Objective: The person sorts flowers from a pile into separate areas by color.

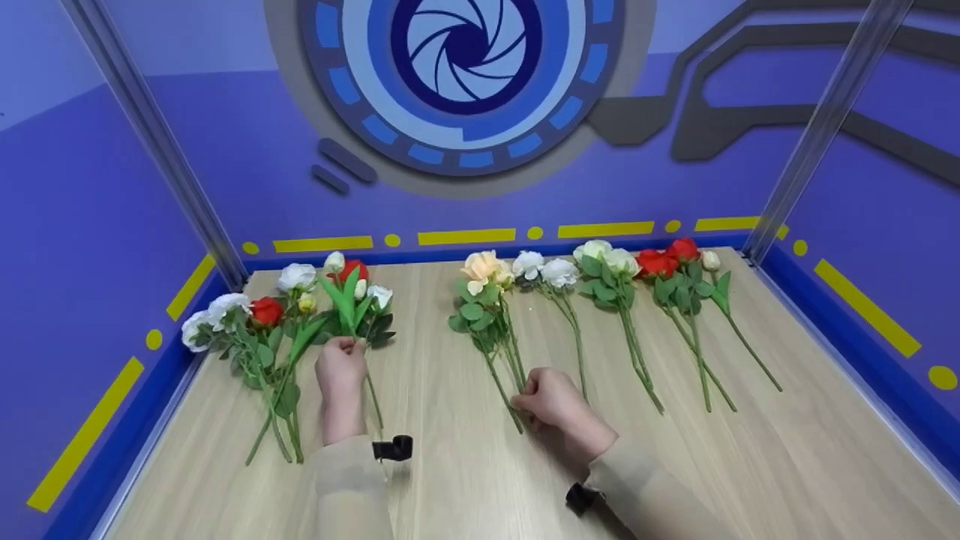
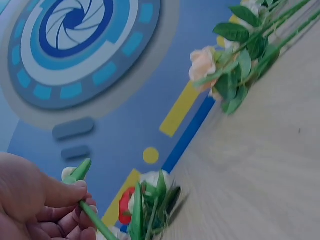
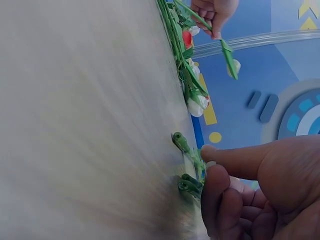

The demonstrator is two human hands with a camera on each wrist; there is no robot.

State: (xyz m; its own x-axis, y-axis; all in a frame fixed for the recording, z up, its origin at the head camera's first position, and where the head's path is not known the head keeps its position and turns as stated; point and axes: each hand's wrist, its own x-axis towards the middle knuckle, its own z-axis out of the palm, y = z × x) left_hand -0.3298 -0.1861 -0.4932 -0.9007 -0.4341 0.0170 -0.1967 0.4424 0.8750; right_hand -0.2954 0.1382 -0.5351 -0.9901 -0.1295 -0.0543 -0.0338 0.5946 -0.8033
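Three walls [image 1: 232, 157] enclose the table [image 1: 457, 480], red roses [image 1: 657, 264] at its right. Left hand [image 1: 342, 369] pinches a tulip [image 3: 228, 57]; right hand [image 1: 559, 403] at peach roses [image 1: 481, 268], grip unclear.

No legible words, labels, brands or numbers. Only wordless graphics: round shutter-like emblem [image 1: 466, 75] on back wall [image 1: 225, 150], ringed by blue blocks [image 1: 476, 159]; yellow dashes [image 1: 322, 244] and yellow dots [image 1: 392, 240] low on back and side walls [image 1: 67, 210]; yellow angular marks [image 3: 308, 23] at corner of right wrist view.
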